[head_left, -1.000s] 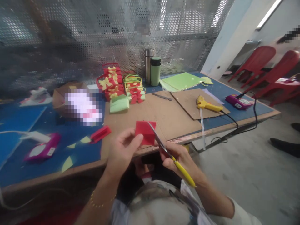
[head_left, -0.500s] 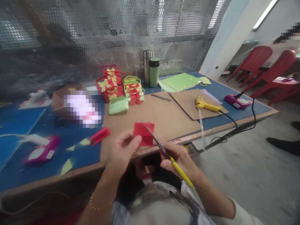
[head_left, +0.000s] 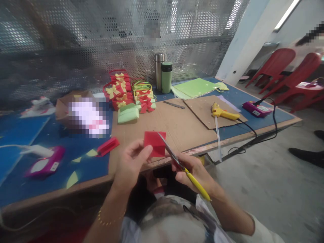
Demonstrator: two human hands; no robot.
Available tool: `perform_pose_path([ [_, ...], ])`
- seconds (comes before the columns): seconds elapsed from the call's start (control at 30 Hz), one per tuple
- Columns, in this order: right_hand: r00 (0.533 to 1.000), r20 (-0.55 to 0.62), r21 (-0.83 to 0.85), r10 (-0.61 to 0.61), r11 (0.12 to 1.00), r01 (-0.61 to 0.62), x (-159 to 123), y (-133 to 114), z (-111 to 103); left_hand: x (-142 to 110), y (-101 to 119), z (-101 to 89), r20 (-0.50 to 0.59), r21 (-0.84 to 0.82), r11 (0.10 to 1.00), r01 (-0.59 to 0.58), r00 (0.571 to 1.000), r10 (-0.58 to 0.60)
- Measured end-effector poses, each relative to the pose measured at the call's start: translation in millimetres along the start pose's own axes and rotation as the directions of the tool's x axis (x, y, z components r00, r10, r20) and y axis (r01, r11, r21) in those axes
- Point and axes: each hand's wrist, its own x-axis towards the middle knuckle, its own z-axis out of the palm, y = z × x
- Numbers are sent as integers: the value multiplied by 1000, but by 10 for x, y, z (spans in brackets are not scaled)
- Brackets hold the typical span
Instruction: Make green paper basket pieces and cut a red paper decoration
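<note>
Between the thumb and fingers of my left hand (head_left: 134,160) is a small red square of paper (head_left: 155,136), held up above the table's front edge. My right hand (head_left: 193,170) grips yellow-handled scissors (head_left: 196,185). One blade lies across the upper right part of the square; whether the other is behind it I cannot see. A folded red paper piece (head_left: 108,146) rests on the blue table top left of my hands. Beyond them stand several small red paper baskets with yellow bows (head_left: 118,89), yellow ones with red bows (head_left: 144,96) and a pale green folded piece (head_left: 128,113).
A yellow glue gun (head_left: 222,112) lies on cardboard (head_left: 199,111) at the right, its cable hanging over the edge. Two flasks (head_left: 166,78) stand at the back beside green sheets (head_left: 194,87). Purple power sockets (head_left: 47,162) and yellow scraps (head_left: 72,180) are at the left.
The view has shifted slightly. Both hands stay nearly in place around the red paper, and the scissor blade over it has changed its angle a little.
</note>
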Motion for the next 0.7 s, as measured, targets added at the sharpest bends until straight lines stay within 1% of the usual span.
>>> perform_pose_path([
  [0.43,1000,0,-13,-20,1000,20,-14,-22,-18,5,1,3,12,34,999,13,1000,-13],
  [0.7,1000,-1,-4,-31,1000,31,-18,-15,-17,5,6,12,31,53,998,-24,999,22],
])
